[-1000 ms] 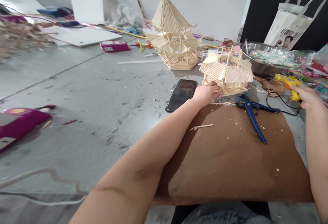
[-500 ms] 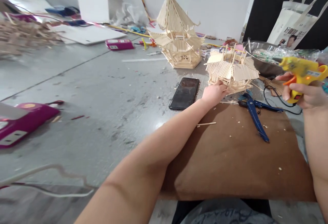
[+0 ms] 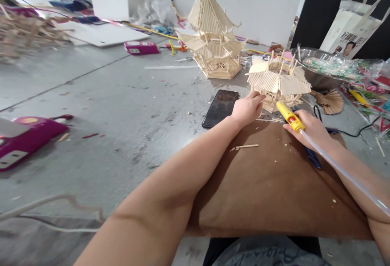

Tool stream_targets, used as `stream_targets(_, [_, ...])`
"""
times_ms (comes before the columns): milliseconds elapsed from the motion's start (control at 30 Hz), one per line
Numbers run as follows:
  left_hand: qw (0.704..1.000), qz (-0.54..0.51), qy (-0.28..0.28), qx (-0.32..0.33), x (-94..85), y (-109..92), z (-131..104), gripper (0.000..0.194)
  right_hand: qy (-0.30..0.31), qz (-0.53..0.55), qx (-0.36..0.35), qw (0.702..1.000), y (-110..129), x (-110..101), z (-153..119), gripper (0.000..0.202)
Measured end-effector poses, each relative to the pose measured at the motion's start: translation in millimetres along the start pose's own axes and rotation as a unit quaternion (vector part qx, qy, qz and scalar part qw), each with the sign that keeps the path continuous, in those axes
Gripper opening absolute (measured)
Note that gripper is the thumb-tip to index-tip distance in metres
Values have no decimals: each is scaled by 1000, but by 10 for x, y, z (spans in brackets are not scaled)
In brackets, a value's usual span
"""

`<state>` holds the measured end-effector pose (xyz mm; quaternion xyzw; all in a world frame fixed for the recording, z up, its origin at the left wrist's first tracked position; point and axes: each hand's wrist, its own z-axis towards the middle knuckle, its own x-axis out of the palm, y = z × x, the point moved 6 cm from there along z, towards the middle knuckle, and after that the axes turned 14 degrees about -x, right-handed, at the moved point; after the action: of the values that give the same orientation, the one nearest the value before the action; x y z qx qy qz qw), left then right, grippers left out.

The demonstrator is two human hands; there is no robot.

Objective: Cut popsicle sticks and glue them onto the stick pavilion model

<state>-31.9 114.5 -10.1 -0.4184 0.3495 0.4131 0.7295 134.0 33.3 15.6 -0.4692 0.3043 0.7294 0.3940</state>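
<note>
A small pavilion model of wooden sticks (image 3: 278, 82) stands at the back edge of the brown board (image 3: 243, 197). At its front left side my left hand (image 3: 248, 108) has its fingers bent against the lower frame; the fingertips are partly hidden. My right hand (image 3: 313, 128) is closed around a yellow hot glue gun (image 3: 291, 117), its nozzle pointed at the model's lower front. A clear glue stick (image 3: 332, 162) trails from the gun's rear over my right forearm. Blue-handled cutters (image 3: 313, 159) lie mostly hidden under my right hand.
Left of the model lies a black phone (image 3: 219, 107). Behind stands a taller stick pagoda (image 3: 213, 46). A metal bowl (image 3: 326, 80), a folded fan (image 3: 330, 101) and a white bag (image 3: 347, 26) are at the right. Purple power strips (image 3: 36, 136) lie left. A loose stick (image 3: 247, 146) lies on the board.
My right hand has brought the glue gun left and down from the right side to the model's front, turning it to face the model. My left hand has shifted slightly left, staying at the model.
</note>
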Motion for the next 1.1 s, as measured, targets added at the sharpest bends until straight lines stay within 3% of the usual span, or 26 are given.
stream_targets(300, [1000,-4,19,2,23,-20,-1,37,10,-48,-19,999,-11,180,61,44])
stream_targets(1100, [1000,-14,24,9,77,-5,11,35,28,-85,-5,996,11,175,63,35])
